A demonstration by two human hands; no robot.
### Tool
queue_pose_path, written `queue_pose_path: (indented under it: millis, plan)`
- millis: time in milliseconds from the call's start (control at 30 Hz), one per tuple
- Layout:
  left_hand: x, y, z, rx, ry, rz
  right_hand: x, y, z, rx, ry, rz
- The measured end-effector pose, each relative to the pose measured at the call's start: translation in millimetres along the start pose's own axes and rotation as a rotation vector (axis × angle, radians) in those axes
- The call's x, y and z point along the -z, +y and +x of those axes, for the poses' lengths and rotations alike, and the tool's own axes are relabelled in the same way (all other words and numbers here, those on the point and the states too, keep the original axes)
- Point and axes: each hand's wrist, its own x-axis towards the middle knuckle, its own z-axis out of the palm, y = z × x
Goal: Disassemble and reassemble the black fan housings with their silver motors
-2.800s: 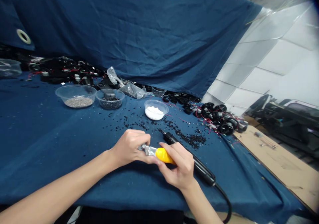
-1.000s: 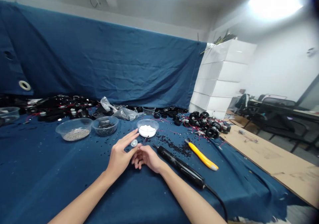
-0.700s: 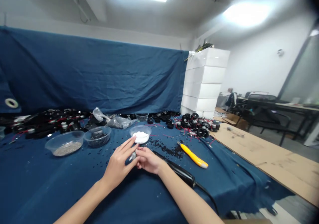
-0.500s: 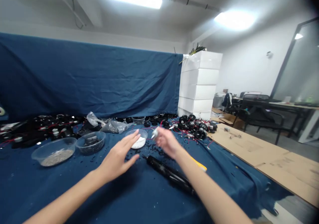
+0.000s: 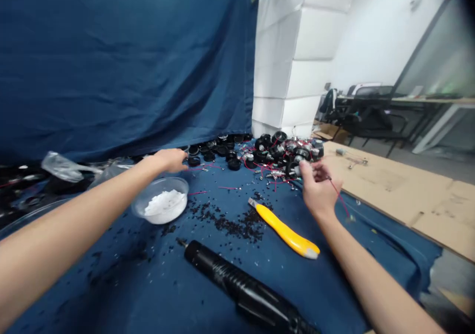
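My left hand (image 5: 171,160) reaches over the white-filled clear bowl (image 5: 140,206) to the black round parts (image 5: 233,164) at the back. Its curled fingertips meet the nearest black part (image 5: 193,161), and their far side is hidden, so their grip is unclear. My right hand (image 5: 319,185) is closed at the right edge of a heap of wired parts (image 5: 276,148). Between thumb and fingers is a small silvery part, mostly covered, with a red wire (image 5: 339,198) trailing behind. A yellow-handled cutter (image 5: 285,231) and a black electric screwdriver (image 5: 237,282) lie between my arms.
Black granules (image 5: 237,225) are scattered across the blue cloth (image 5: 156,289). Clear plastic bags (image 5: 61,168) lie at the left. Stacked white boxes (image 5: 300,86) stand behind the heap. Cardboard (image 5: 393,185) covers the surface at right, with small metal pieces (image 5: 356,162) on it.
The view has moved closer and tipped down. My left hand has gone forward past the bowl to the black parts. My right hand has moved right to the heap, still closed on its small part.
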Motion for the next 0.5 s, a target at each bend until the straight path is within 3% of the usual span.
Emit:
queue_pose_path:
  millis: [133,233,367,500]
  plan:
    - [-22.2,8.7,66.9,-0.019,-0.100,0.051,-9.3,13.0,-4.9,0.019,-0.106,-0.107]
    - [-36.7,11.7,102.7,-0.012,-0.157,0.085,-14.3,14.1,-2.0,0.002,-0.215,-0.141]
    - [-38.7,8.3,128.0,0.015,-0.124,0.070,-15.1,16.0,3.2,-0.014,-0.240,-0.196]
    - [-22.5,9.2,128.3,0.000,-0.009,-0.066,-15.0,18.9,2.6,-0.027,-0.288,-0.215]
